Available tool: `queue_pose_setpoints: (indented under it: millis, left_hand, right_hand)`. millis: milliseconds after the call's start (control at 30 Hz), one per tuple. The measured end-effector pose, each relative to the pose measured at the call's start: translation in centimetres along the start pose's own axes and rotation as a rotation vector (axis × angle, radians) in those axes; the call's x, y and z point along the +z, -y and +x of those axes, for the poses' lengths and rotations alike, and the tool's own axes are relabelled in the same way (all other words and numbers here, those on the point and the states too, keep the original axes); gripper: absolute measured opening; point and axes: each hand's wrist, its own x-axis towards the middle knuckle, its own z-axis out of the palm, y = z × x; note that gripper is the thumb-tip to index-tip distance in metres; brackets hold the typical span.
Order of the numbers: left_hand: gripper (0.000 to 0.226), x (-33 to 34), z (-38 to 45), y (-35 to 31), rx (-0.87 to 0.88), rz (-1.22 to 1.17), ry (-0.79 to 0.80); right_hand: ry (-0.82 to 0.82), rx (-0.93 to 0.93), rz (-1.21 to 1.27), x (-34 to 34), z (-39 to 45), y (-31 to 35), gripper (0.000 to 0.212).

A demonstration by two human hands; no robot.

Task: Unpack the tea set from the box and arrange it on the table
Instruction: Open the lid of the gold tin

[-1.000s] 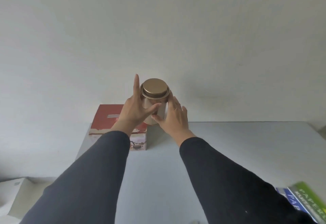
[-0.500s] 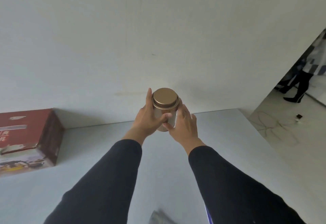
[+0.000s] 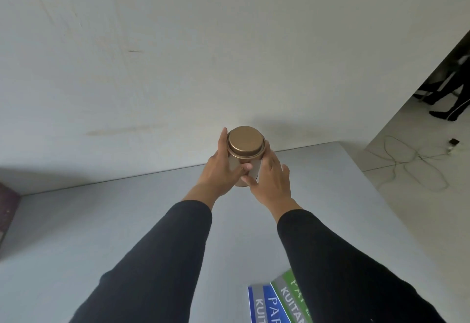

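Head view: hands (image 3: 244, 177) (box (image 3: 7, 210) leftward) carried tin (image 3: 244, 153) right.

Both arms reach forward, hands closed around one tin.

The left hand (image 3: 218, 170) wraps the left side, its thumb across the front; the right hand (image 3: 272, 183) wraps the right side, thumb just under the left one. Dark sleeves cover both forearms.

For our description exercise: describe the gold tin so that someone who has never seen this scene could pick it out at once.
Start at the grey table against the pale wall, then follow the two dark sleeves to the far edge. There the left hand and right hand hold the gold tin between them. It is the only round, metallic thing, with a flat lid, unlike the flat printed paper packs at the near edge.
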Motion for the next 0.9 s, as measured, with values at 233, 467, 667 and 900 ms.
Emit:
queue_pose_setpoints:
  millis: [233, 467, 667, 900]
  left_hand:
    - [0.089, 2.2, 1.8, 0.9, -0.04, 0.002, -0.001]
    - [0.082, 3.4, 3.4, 1.2, -0.035, 0.011, -0.005]
    - [0.086, 4.1, 3.2, 1.7, -0.041, -0.007, -0.003]
    - [0.101, 3.6, 1.7, 1.3, -0.127, 0.083, 0.031]
  right_hand:
    - [0.017, 0.026, 0.044, 1.6, 1.8, -1.8, 0.093]
    - [-0.001, 0.039, 0.085, 2.4, 3.3, -3.0, 0.092]
    - [-0.009, 0.04, 0.089, 2.6, 3.2, -3.5, 0.091]
    - [0.014, 0.075, 0.07, 1.6, 2.1, -2.5, 0.09]
